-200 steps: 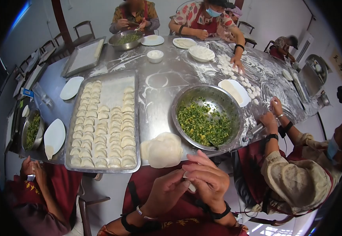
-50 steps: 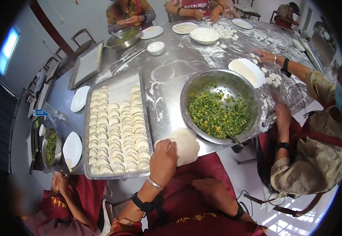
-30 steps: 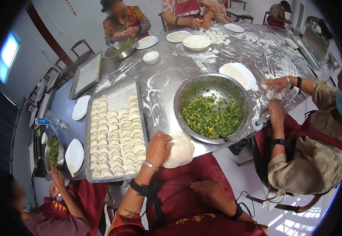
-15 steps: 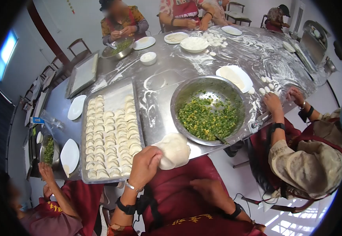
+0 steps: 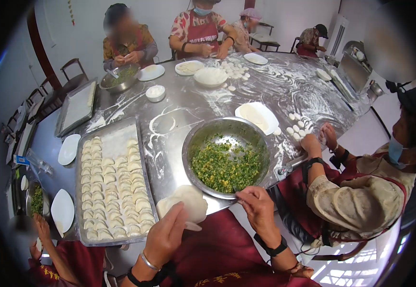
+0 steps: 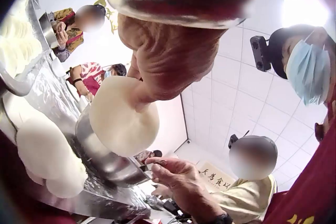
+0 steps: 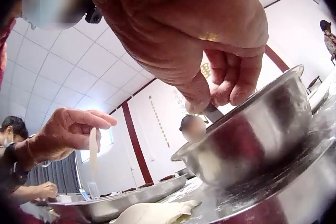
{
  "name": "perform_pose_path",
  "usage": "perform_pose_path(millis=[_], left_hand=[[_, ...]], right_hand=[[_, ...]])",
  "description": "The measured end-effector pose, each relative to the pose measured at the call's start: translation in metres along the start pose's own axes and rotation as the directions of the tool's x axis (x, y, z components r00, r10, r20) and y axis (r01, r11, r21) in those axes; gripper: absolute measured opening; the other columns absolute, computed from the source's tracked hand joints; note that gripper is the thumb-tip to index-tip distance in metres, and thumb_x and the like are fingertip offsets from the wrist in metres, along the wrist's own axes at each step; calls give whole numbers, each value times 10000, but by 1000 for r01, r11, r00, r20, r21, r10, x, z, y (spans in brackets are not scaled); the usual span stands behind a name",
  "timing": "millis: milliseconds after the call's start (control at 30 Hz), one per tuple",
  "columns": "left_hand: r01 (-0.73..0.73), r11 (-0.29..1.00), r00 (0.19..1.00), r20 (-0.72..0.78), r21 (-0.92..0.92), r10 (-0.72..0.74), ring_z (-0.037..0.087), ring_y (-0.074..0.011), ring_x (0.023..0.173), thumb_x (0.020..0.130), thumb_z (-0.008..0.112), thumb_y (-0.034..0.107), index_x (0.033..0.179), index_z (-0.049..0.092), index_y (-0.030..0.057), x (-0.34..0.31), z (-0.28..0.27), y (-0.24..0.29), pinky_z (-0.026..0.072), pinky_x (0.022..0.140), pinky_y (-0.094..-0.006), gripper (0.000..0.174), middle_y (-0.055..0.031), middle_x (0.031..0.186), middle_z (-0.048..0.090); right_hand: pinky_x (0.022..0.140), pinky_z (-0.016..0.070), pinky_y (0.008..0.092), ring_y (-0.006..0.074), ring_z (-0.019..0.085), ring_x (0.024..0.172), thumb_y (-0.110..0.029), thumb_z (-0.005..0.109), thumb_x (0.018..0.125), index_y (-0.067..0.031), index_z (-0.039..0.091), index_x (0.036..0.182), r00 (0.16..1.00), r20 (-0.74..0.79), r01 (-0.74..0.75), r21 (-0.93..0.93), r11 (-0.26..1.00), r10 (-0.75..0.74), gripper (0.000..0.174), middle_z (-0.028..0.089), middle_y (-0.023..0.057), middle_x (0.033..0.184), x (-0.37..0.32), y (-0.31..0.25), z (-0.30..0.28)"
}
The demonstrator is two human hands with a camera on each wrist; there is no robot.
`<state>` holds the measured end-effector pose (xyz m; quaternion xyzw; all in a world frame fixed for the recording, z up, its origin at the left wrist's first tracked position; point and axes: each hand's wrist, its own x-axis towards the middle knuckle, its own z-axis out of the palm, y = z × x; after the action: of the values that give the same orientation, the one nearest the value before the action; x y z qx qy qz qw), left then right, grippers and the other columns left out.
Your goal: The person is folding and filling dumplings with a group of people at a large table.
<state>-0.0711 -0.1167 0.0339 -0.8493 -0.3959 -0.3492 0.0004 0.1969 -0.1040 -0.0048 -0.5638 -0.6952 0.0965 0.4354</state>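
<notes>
My left hand (image 5: 164,237) pinches a round dumpling wrapper (image 6: 118,121) by its edge, lifted beside a stack of wrappers (image 5: 196,198) at the table's front edge. In the left wrist view the wrapper hangs flat below my thumb and fingers. My right hand (image 5: 259,210) is at the near rim of a steel bowl (image 5: 239,129) of chopped green and yellow filling (image 5: 224,165). Its thumb and fingers pinch a thin metal handle (image 7: 212,112) at that rim, seen in the right wrist view; the handle's far end is hidden.
Left of the stack lies a metal tray (image 5: 117,136) with rows of folded dumplings (image 5: 114,191). Beyond the bowl are a white plate (image 5: 266,119) with wrappers and several dough pieces (image 5: 298,128) on the floured table. A person (image 5: 361,191) sits close on the right, others around the table.
My left hand has peeled a wrapper off the stack and drawn it toward me. My right hand has risen from my lap to the bowl's rim and taken the handle.
</notes>
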Motion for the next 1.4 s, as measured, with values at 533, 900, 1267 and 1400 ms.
perform_pose_path(millis=[533,900,1267,1400], left_hand=[[334,-482,618,575,-810,-536,618,-270,1100,966,490,43,1315,455,-71,19,51,-2,512,954,-405,370,-179,1201,607],[421,-423,609,595,-803,-524,562,-298,1190,990,473,94,1356,428,-48,22,80,-24,467,1009,-456,396,-171,1300,548],[313,-575,601,626,-756,-497,563,-299,1185,993,459,88,1355,427,-66,33,85,-25,447,1031,-450,394,-182,1295,555],[321,-523,607,595,-790,-526,570,-294,1175,1001,441,94,1344,441,-68,37,79,-27,456,1024,-435,379,-185,1285,562]], right_hand=[[571,514,320,204,680,611,-79,627,895,31,689,902,932,-267,-245,33,969,245,127,680,138,719,83,59,-18],[543,583,277,206,693,605,-16,575,919,94,650,906,790,40,-520,573,634,612,133,667,128,742,106,86,49],[651,636,362,325,710,733,14,480,930,127,544,1004,634,291,-660,686,305,717,150,640,202,855,111,73,55],[652,639,352,328,713,762,23,464,937,139,538,1008,604,346,-645,741,187,718,155,641,238,885,108,70,56]])
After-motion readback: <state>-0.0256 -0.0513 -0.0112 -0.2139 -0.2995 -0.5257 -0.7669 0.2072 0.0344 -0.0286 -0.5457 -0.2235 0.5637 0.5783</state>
